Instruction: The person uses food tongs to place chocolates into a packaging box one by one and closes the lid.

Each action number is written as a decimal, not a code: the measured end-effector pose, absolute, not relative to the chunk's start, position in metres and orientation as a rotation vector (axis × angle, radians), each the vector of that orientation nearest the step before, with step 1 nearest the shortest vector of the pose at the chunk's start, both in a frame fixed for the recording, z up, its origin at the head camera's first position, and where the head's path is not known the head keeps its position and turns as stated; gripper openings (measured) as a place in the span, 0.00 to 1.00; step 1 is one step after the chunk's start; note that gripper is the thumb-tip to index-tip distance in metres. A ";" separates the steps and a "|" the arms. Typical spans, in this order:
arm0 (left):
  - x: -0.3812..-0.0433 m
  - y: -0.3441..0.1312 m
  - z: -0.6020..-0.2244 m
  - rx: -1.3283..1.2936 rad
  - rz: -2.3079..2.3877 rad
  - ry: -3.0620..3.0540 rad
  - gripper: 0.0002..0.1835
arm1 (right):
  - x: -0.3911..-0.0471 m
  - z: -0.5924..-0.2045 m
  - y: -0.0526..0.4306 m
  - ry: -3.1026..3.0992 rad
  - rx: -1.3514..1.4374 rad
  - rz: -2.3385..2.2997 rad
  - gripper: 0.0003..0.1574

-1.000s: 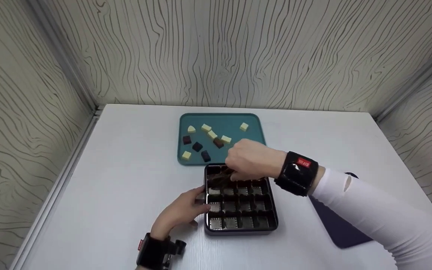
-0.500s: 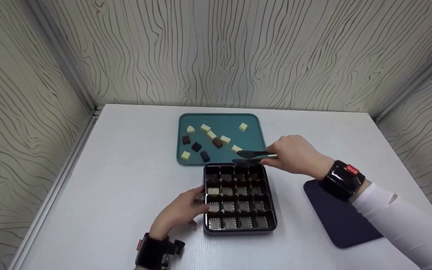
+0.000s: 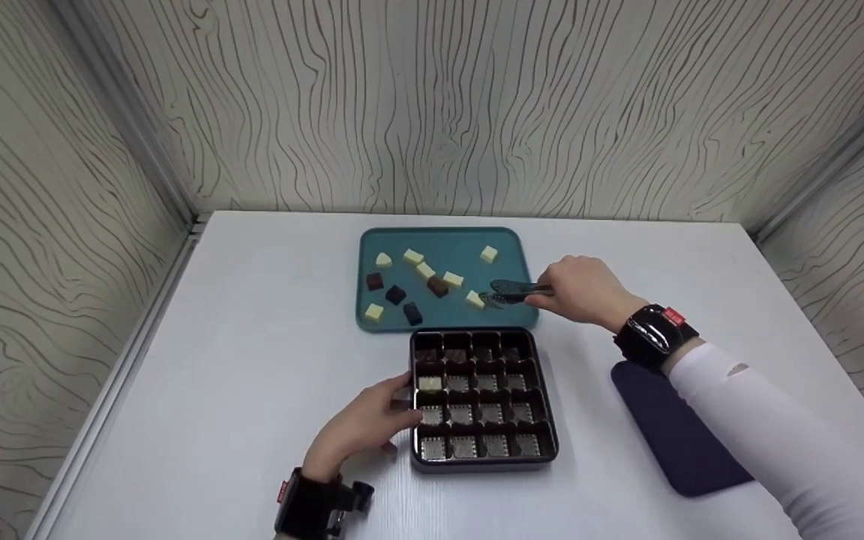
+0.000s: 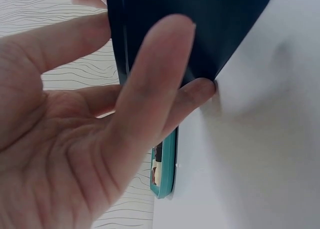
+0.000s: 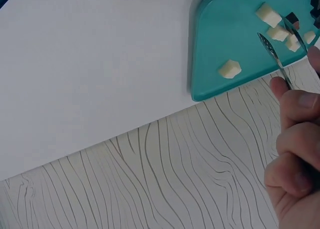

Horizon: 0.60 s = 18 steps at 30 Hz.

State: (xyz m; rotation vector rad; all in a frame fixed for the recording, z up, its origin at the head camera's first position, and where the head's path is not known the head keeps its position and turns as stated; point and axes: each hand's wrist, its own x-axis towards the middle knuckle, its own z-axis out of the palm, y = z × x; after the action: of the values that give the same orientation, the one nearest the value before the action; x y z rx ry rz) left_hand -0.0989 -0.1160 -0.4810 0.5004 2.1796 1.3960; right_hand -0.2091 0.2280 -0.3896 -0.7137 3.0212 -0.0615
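My right hand (image 3: 582, 292) holds small dark tongs (image 3: 514, 291) over the right part of the teal tray (image 3: 477, 238). Their two arms stand apart, the tips right beside a white chocolate cube (image 3: 475, 299). In the right wrist view the tongs (image 5: 272, 51) show perforated tips near the white cubes. My left hand (image 3: 361, 420) rests against the left side of a dark divided box (image 3: 481, 466), thumb at its rim. The left wrist view shows the fingers (image 4: 195, 96) fairly straight against the box wall (image 4: 215, 24). Dark pieces fill the back row; one white cube (image 3: 430, 384) sits in the second row's left compartment.
Several white and brown chocolate pieces lie scattered on the tray, including a lone white cube (image 3: 489, 254) at back right and a dark one (image 3: 412, 313) near the front. A dark navy lid-like panel (image 3: 672, 435) lies under the right forearm. Patterned walls (image 3: 447, 112) enclose the table.
My right hand has moved from over the box's back left to the tray, tongs tips now at a white cube. A white cube has come into view in the box's second row. The left hand stays put.
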 end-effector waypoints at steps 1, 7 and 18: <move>-0.099 -0.116 -0.481 0.501 1.388 2.186 0.40 | -0.210 -0.391 0.228 3.022 -0.715 -0.071 0.23; -0.100 -0.114 -0.481 0.500 1.361 2.222 0.39 | -0.215 -0.401 0.225 3.031 -0.699 -0.120 0.23; -0.099 -0.115 -0.484 0.434 1.375 2.270 0.35 | -0.220 -0.410 0.218 2.995 -0.644 -0.149 0.27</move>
State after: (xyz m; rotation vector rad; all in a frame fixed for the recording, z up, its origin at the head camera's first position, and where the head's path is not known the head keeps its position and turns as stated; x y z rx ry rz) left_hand -0.0992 -0.1146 -0.4842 0.4337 2.2701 1.3747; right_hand -0.2203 0.2185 -0.4102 -0.6440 2.9954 -0.1494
